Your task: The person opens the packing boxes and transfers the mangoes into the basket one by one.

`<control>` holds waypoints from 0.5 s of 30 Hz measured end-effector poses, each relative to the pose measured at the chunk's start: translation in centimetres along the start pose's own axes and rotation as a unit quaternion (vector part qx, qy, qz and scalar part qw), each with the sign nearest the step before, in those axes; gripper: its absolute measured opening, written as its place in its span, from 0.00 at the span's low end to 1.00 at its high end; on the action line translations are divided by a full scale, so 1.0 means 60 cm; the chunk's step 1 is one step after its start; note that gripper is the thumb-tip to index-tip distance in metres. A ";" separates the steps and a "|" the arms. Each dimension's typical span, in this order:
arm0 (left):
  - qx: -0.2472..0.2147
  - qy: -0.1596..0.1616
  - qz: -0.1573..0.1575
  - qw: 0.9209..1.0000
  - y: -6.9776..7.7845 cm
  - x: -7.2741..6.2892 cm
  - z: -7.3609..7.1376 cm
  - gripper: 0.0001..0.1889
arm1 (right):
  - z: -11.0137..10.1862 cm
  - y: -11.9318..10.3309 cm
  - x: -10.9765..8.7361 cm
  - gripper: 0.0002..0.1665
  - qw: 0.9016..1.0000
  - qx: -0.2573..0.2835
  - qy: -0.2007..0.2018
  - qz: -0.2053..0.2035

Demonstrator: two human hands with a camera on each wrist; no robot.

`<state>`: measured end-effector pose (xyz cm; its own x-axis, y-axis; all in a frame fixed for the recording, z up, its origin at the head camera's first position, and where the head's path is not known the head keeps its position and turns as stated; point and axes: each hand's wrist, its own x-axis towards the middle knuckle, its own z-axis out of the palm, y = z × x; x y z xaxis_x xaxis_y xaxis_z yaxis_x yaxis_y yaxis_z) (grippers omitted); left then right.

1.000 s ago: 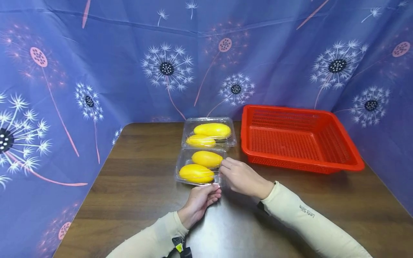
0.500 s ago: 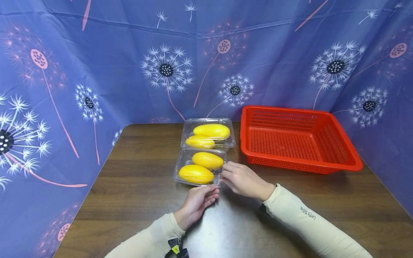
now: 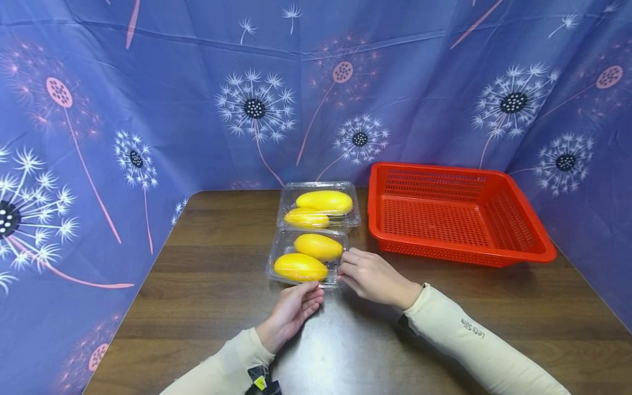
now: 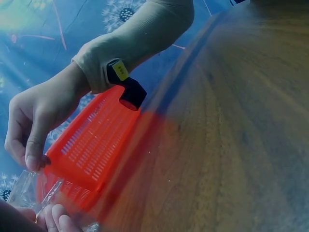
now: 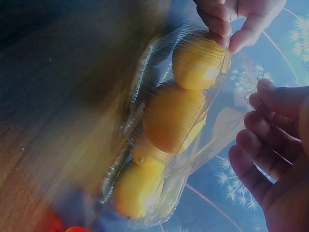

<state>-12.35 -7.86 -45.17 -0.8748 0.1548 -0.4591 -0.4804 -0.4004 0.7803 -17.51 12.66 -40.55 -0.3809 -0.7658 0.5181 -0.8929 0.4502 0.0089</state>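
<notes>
Two yellow mangoes, one in front point(image 3: 300, 267) and one behind point(image 3: 318, 247), lie in a clear plastic clamshell box point(image 3: 272, 257) on the table. My left hand point(image 3: 293, 310) pinches the box's front edge, thumb on top and fingers below. At the right side my right hand point(image 3: 370, 276) pinches the thin clear plastic edge; in the right wrist view its thumb and index fingertip point(image 5: 263, 84) meet on the plastic. Behind stands a second clear box point(image 3: 354, 220) with two more mangoes point(image 3: 324, 201).
A red plastic basket point(image 3: 434, 247) with perforated walls stands to the right of the boxes, with nothing inside it. Wooden tabletop point(image 3: 207, 274) spreads around them. A blue dandelion-print cloth point(image 3: 187, 109) hangs behind and along both sides.
My left hand has slid left along the box's front edge. My right hand keeps its pinch at the right side, nearly still. Boxes and basket stay in place.
</notes>
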 end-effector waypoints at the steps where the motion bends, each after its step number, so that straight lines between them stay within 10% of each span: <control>1: 0.000 0.003 -0.001 1.000 0.001 0.000 -0.001 0.05 | 0.000 0.000 0.000 0.06 1.000 0.000 0.001 -0.001; 15: 0.003 0.039 0.005 0.999 0.007 -0.008 -0.012 0.06 | 0.002 0.000 0.000 0.05 1.000 0.007 -0.002 0.003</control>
<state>-12.08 -8.73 -44.91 -0.8719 0.0798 -0.4831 -0.4724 -0.3968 0.7870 -17.55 12.63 -40.67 -0.3873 -0.7647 0.5151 -0.8936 0.4488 -0.0057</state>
